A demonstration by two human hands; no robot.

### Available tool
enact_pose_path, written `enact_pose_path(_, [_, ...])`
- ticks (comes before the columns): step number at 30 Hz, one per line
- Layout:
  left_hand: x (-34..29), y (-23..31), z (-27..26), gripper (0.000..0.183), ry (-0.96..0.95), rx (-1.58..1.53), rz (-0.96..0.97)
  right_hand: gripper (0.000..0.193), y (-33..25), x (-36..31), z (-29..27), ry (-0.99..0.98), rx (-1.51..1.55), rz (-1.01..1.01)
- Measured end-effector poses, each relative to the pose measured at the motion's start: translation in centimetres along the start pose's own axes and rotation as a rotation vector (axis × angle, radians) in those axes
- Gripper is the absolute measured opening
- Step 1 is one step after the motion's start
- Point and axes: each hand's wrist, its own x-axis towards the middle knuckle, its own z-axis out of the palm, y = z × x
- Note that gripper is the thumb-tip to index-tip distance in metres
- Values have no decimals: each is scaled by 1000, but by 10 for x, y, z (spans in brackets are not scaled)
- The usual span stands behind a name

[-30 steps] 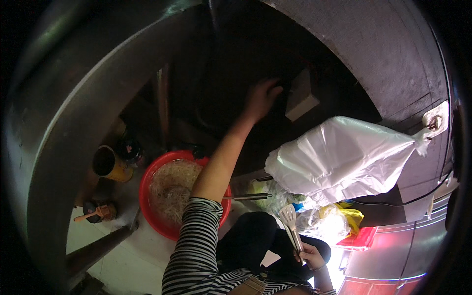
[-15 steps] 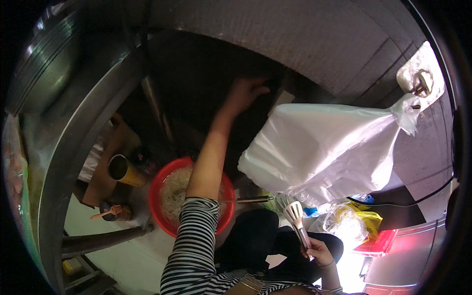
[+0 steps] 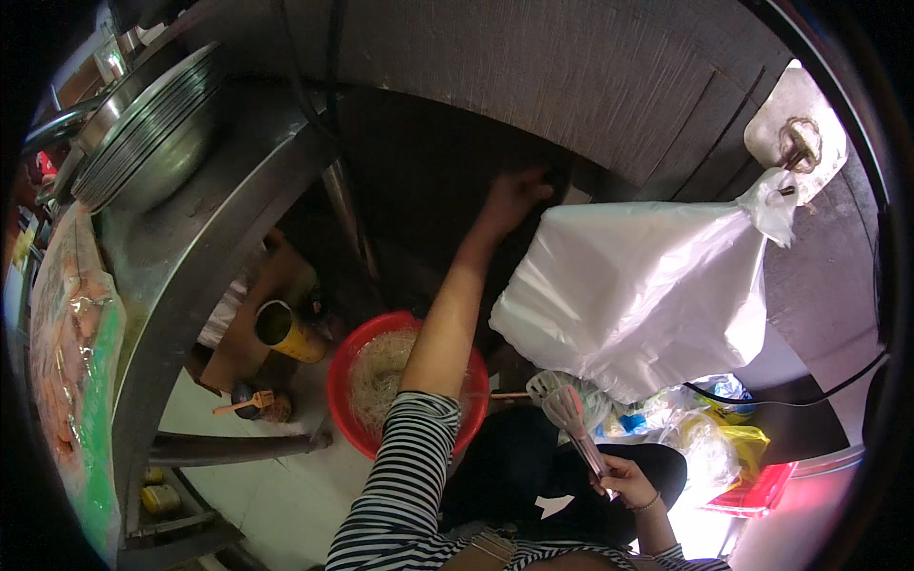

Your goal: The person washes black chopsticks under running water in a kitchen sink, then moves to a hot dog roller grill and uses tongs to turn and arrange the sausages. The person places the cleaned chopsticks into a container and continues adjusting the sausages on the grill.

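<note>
My left hand [image 3: 517,198] stretches past the red basin [image 3: 339,402] into the dark space under the counter. Its fingers look curled together around a small dark thing there, too shadowed to name. In my right hand [image 3: 625,482], low in the view by my knee, I grip metal tongs [image 3: 583,440] by the handle end. Their slotted ends point up and away from me, slightly apart. Pale, thin noodle-like strands [image 3: 378,371] fill the basin, partly covered by my left forearm. A thin handle [image 3: 511,395] sticks out at the basin's right side.
A white plastic bag [image 3: 638,285] hangs from a wall hook on the right, beside my left hand. Stacked metal bowls [image 3: 157,143] stand on the metal counter [image 3: 181,328] at left. Below are a yellow can [image 3: 303,343] and an orange brush [image 3: 249,403]. Plastic bags [image 3: 705,443] lie right.
The whole view has shifted, so most things sit farther right. The tongs' two ends now show apart, where one showed before. My left hand stays in the dark space, its fingers more curled.
</note>
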Motion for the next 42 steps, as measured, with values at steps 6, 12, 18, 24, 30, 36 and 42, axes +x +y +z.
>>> enact_pose_path(6, [15,26,-16,44,-242,515,137,49,-6,2,11,22,-63,-2])
enact_pose_path(12, [15,29,-19,43,-352,140,219,53,-8,0,19,43,-50,-37])
enact_pose_path(18, [11,41,-18,48,-269,109,67,40,2,-2,18,103,-3,-59])
enact_pose_path(24, [-11,51,-7,51,-115,155,277,36,3,-8,-1,121,51,-63])
enact_pose_path(30, [-1,30,-6,47,-190,64,42,38,-7,15,0,73,12,-80])
enact_pose_path(36, [10,18,-8,64,-365,-120,48,49,-20,30,13,26,-137,20])
enact_pose_path(42, [12,19,-10,49,-415,-183,62,59,-34,6,28,103,-341,113])
